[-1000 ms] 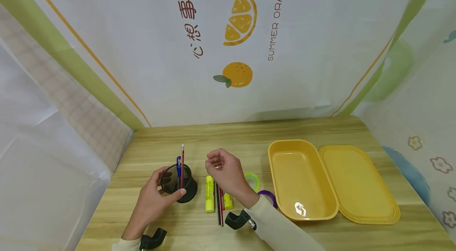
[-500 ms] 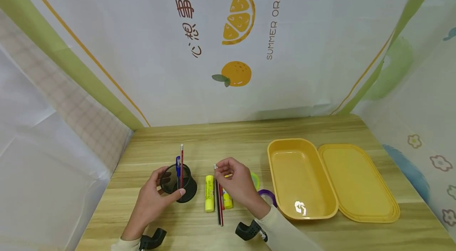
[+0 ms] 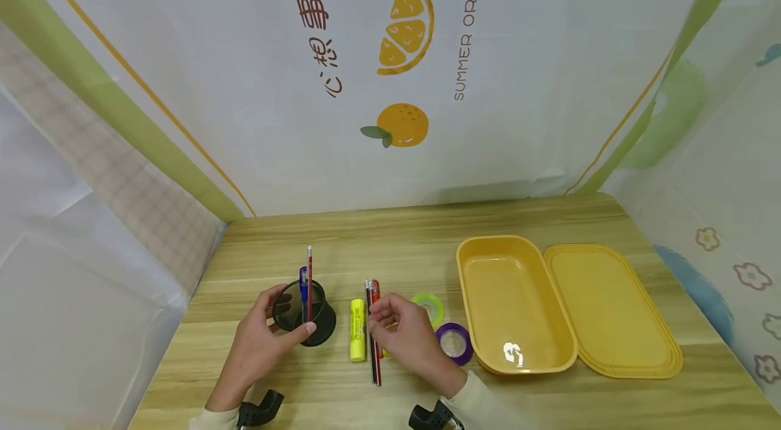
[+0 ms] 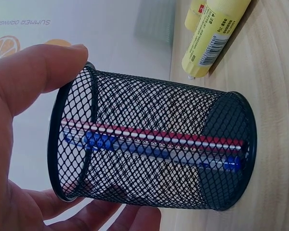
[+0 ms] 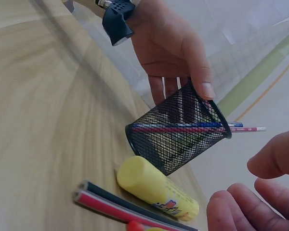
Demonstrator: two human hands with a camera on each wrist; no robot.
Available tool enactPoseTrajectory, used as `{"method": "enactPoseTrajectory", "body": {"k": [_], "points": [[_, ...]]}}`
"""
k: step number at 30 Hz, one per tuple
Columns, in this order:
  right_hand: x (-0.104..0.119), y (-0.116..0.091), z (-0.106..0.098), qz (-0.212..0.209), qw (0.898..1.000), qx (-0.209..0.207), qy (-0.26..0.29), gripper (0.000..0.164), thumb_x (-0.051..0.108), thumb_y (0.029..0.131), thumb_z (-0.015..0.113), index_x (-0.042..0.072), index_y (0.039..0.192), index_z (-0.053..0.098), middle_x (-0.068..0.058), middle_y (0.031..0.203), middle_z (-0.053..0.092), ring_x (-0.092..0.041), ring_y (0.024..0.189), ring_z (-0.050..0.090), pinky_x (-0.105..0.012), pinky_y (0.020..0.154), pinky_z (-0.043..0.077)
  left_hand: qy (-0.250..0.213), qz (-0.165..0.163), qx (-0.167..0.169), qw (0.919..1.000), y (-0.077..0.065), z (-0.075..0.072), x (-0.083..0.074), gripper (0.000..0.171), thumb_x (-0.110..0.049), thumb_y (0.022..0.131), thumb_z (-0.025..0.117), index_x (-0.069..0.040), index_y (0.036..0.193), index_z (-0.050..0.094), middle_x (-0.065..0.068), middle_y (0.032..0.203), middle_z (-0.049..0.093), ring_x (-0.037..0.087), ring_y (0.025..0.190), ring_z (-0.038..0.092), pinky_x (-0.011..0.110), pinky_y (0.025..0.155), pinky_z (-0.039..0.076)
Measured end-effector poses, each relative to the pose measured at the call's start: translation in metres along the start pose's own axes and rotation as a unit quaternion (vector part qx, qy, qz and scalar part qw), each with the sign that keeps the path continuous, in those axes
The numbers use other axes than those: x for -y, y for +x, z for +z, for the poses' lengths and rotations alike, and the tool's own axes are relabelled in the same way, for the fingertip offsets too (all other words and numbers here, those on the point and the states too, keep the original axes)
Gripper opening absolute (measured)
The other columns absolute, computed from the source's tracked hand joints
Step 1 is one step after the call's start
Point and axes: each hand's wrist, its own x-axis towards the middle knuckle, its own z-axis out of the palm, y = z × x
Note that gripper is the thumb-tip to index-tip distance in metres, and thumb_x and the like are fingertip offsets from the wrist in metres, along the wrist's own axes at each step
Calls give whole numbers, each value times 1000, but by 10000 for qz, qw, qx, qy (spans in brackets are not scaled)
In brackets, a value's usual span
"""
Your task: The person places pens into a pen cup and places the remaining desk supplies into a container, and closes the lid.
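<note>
My left hand (image 3: 264, 338) holds a black mesh pen holder (image 4: 154, 144) at its rim, thumb on one side and fingers on the other. A blue pen (image 3: 303, 284) and a red pencil (image 3: 310, 267) stand inside it. My right hand (image 3: 409, 335) is over several pencils (image 3: 370, 342) lying side by side. Its thumb and fingertips are apart in the right wrist view, with nothing between them. A red pen (image 3: 375, 289) lies partly under that hand. Left of the pencils lies a yellow glue stick (image 3: 357, 330); a second yellow one is mostly hidden by the right hand.
Right of the right hand lie a green tape roll (image 3: 434, 306) and a purple tape roll (image 3: 465, 343). Farther right, a yellow box (image 3: 570, 348) stands beside its flat yellow lid (image 3: 610, 308). A printed cloth (image 3: 518, 77) hangs behind the wooden table (image 3: 274, 233).
My right hand has shifted right and then back toward me, uncovering the pencil ends, the red pen's top and more of the tape rolls. The left hand keeps its hold on the pen holder.
</note>
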Motion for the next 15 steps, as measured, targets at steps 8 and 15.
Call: {"method": "enactPoseTrajectory", "body": {"k": [8, 15], "points": [[-3, -14, 1, 79, 9998, 154, -85, 12, 11, 95, 73, 8, 106, 72, 3, 96, 72, -7, 86, 68, -23, 77, 59, 30, 48, -39, 10000, 0, -1, -1, 93, -44, 84, 90, -10, 157, 42, 20, 144, 61, 37, 131, 60, 56, 105, 56], [-3, -25, -2, 167, 9991, 355, -162, 6, 12, 93, 76, 14, 97, 72, 4, 90, 74, -5, 81, 68, -22, 75, 59, -37, 1, 3, 10000, -1, -1, 0, 94, -43, 84, 90, -10, 157, 42, 21, 145, 61, 38, 132, 60, 57, 106, 55]]}}
